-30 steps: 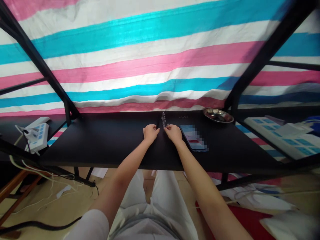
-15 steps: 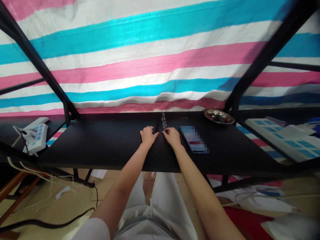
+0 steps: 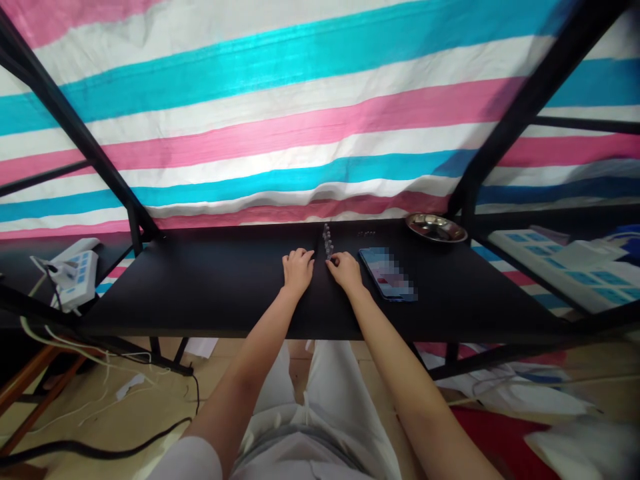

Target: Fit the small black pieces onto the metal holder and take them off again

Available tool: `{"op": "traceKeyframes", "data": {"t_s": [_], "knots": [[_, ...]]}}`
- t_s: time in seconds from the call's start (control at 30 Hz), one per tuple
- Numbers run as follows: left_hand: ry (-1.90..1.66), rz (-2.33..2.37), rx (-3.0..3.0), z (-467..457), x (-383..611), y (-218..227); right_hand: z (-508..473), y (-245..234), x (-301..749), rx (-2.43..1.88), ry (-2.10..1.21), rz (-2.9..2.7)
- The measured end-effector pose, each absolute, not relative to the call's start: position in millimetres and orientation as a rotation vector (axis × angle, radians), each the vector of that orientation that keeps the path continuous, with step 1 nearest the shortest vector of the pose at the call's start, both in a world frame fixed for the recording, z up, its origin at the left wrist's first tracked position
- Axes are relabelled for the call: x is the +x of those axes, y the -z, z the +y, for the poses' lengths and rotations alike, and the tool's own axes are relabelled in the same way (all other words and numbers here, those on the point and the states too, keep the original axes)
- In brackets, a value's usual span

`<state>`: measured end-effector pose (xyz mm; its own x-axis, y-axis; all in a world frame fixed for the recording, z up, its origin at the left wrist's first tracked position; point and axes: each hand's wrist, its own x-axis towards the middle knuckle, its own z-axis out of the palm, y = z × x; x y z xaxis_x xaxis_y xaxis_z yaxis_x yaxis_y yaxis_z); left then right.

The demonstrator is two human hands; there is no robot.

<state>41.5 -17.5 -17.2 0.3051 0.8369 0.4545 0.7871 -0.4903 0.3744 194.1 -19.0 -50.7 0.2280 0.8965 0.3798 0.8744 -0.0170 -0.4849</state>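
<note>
My left hand (image 3: 298,269) lies palm down on the black table (image 3: 210,280), its fingers stretched forward beside a dark strip. My right hand (image 3: 344,269) rests just to the right, fingers curled in a pinch at the near end of a short row of small clear beads (image 3: 327,241). What the fingertips hold is too small to make out. A phone (image 3: 387,273) with a lit screen lies right of my right hand.
A shallow metal dish (image 3: 436,228) stands at the table's back right. A white power strip (image 3: 75,268) with cables sits on the left shelf. Flat white-and-blue boxes (image 3: 550,263) lie on the right. Black frame posts (image 3: 530,100) rise at both back corners before a striped tarp.
My left hand has gone from a loose fist to flat on the table. My right hand stays pinched at the beads. The view shifted slightly.
</note>
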Motion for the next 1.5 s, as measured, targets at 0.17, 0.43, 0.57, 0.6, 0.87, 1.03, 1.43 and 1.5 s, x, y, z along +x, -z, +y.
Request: {"op": "traceKeyframes", "data": {"t_s": [0.17,0.43,0.57,0.6,0.87,1.03,1.43,1.5], "knots": [[-1.084,1.558,2.365,-15.5,41.3,17.3,-19.4,47.8,193.1,-1.889,-0.040,-1.630],[-1.387,1.423,2.065,-16.6,43.1,10.9,-19.3,40.6,191.0,-1.879,-0.050,-1.662],[-1.471,1.352,2.021,-16.3,43.5,10.2,-21.7,38.8,190.2,-1.783,0.013,-1.779],[-1.486,1.340,2.013,-16.3,43.4,10.2,-22.4,38.3,189.8,-1.770,0.027,-1.803],[-1.514,1.332,1.967,-15.9,43.0,10.1,-26.5,35.9,185.9,-1.705,0.084,-1.892],[-1.583,1.266,1.989,-16.9,43.3,10.8,-28.9,33.8,184.4,-1.681,0.143,-1.931],[-1.600,1.064,2.177,-16.1,44.7,17.7,-31.4,32.3,183.7,-1.645,0.247,-1.906],[-1.569,1.039,2.160,-14.3,45.2,19.7,-31.7,31.5,183.3,-1.634,0.247,-1.895]]}}
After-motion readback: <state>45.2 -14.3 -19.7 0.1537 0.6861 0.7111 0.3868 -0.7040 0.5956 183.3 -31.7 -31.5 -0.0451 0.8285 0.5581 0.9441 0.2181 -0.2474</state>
